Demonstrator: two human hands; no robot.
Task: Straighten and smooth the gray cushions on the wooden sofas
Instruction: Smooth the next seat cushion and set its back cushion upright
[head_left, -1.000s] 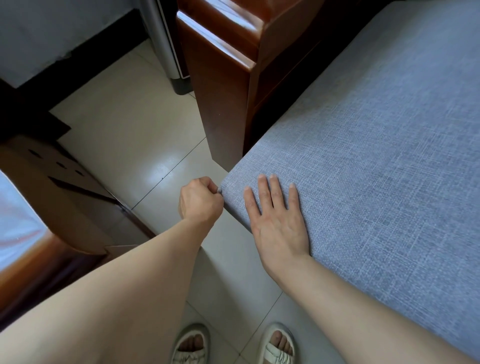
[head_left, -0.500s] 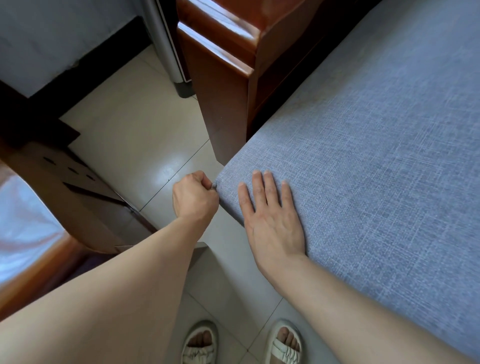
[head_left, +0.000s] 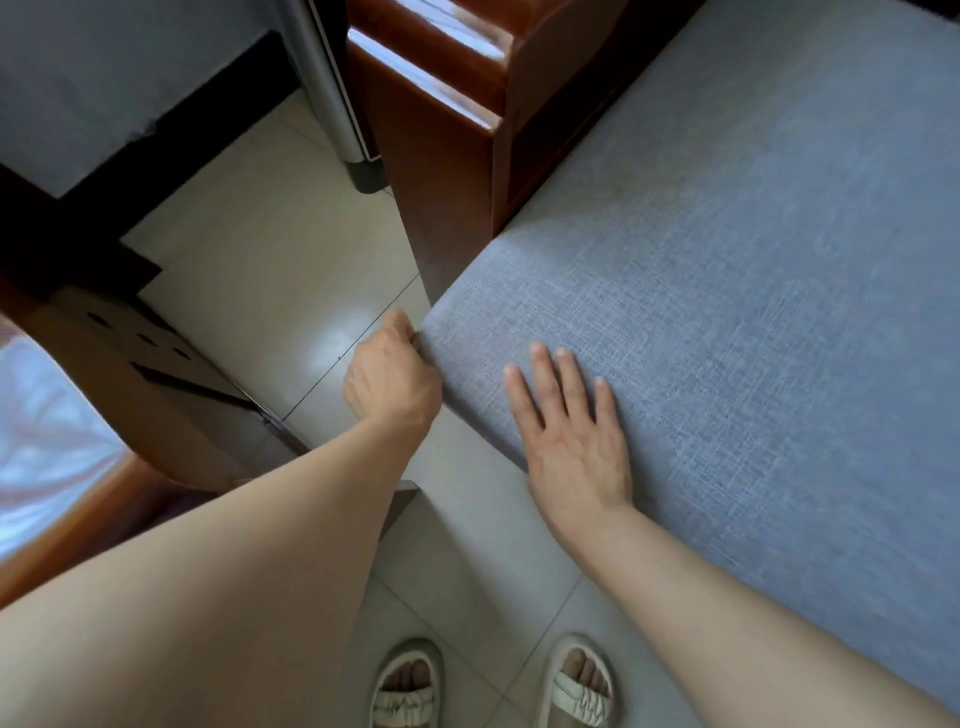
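A large gray woven cushion (head_left: 753, 291) lies on the wooden sofa and fills the right half of the view. Its near left corner juts out past the sofa's reddish-brown wooden armrest (head_left: 447, 156). My left hand (head_left: 389, 382) is curled into a fist at that corner, its fingertips pinching the fabric edge. My right hand (head_left: 574, 431) lies flat, palm down and fingers spread, on top of the cushion just inside the front edge.
Beige floor tiles (head_left: 270, 249) spread to the left. A brown cardboard box (head_left: 156, 384) sits at the left, beside another wooden sofa's edge with a pale cushion (head_left: 47, 441). A metal pole (head_left: 327, 88) stands behind the armrest. My sandalled feet (head_left: 493, 686) are below.
My left hand has shifted slightly up along the cushion corner, still pinching it. My right hand stays flat on the cushion. The view has swung a little.
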